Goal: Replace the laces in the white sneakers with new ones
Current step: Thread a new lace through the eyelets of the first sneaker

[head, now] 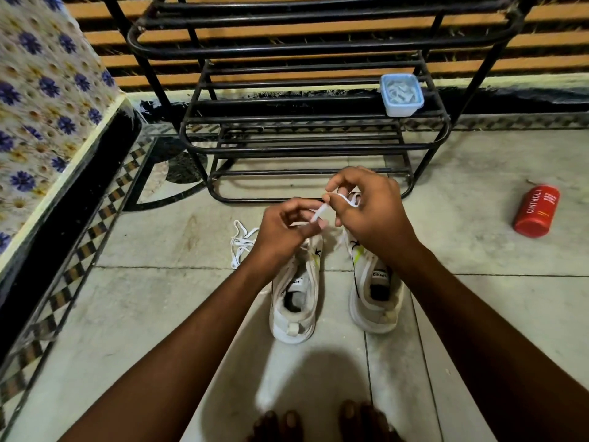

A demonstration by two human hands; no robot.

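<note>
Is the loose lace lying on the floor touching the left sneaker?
Cannot tell. In the head view, the loose lace lies on the floor left of the left sneaker, but the left hand and forearm cover the stretch between them.

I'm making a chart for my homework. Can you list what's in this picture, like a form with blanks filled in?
left hand: pinches lace in hands
right hand: holds same lace
sneakers: left sneaker, right sneaker, side by side on floor
loose lace: on floor, left of sneakers
red can: lying on floor, right
plastic box: on black rack
</note>
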